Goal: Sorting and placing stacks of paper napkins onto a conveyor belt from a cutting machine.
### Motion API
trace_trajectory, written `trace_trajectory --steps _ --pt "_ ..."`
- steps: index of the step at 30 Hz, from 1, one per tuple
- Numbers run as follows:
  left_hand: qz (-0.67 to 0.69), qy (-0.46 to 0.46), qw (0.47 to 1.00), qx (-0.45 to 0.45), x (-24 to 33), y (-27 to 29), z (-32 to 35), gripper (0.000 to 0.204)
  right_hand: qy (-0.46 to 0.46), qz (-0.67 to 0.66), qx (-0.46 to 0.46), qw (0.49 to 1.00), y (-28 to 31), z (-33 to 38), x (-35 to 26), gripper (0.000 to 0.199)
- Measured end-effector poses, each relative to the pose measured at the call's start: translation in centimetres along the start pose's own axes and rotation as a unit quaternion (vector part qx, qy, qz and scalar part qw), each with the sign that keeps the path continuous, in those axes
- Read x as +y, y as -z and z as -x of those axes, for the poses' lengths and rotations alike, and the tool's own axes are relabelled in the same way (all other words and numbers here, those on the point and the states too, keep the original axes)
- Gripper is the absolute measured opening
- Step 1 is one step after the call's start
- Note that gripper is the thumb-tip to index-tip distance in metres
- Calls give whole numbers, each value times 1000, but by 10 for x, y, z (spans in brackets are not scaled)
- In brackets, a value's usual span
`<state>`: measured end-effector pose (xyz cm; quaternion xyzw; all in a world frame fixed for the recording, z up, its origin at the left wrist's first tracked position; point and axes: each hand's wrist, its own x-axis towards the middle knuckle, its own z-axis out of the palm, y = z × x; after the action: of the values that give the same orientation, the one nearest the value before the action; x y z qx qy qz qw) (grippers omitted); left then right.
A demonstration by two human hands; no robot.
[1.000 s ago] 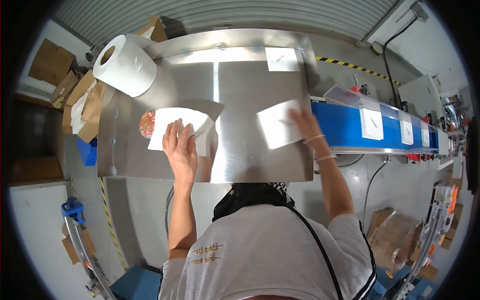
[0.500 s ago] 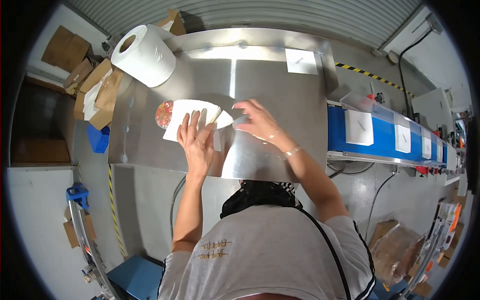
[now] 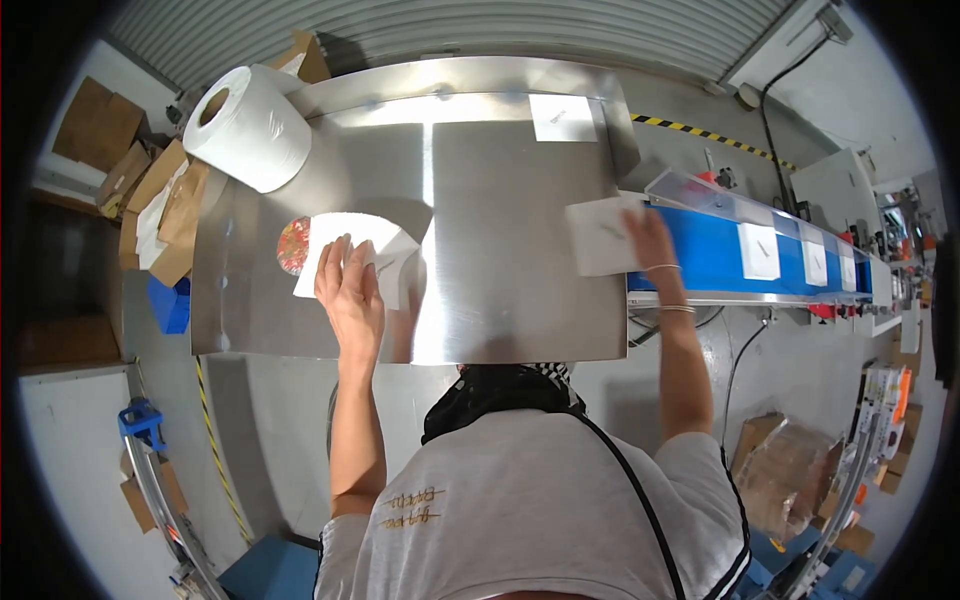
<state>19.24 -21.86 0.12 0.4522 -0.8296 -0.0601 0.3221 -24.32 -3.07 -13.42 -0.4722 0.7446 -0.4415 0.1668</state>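
My left hand [image 3: 352, 290] lies with its fingers stretched over a stack of white sheets [image 3: 332, 232] on the left part of the metal table [image 3: 500, 190]. The top sheet's right side is raised, and a small dark mark shows on it. From under the stack's left side a round, red-patterned piece [image 3: 293, 246] sticks out. My right hand [image 3: 652, 245], blurred by motion, grips a single white square sheet [image 3: 597, 240] by its right side. That sheet is at the table's right edge, where the blue conveyor belt [image 3: 700, 250] begins.
Several white squares, one of them a white sheet [image 3: 760, 252], lie spaced along the belt beside a clear plastic guard [image 3: 690, 195]. Another white sheet [image 3: 562, 118] lies at the table's back right. A large white roll [image 3: 250, 130] stands at the back left, near cardboard boxes [image 3: 165, 215].
My right hand has gone from beside the stack to the conveyor's near end and now holds a white sheet. My left hand stays on the stack. The whole view has shifted slightly.
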Motion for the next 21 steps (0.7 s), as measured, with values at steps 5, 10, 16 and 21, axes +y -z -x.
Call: trace_trajectory --steps 5,10,16,21 --pt "31 1 999 29 1 -1 -2 26 -146 402 219 877 37 1 -72 53" --pt "17 4 1000 0 5 5 -2 24 226 98 -33 969 -82 -25 -158 48" --pt "18 -20 998 -48 11 5 -12 23 238 -81 -193 948 -198 -51 -207 41" --pt "-40 17 999 -22 -9 7 -10 41 -55 -295 -262 917 -157 -31 -186 23"
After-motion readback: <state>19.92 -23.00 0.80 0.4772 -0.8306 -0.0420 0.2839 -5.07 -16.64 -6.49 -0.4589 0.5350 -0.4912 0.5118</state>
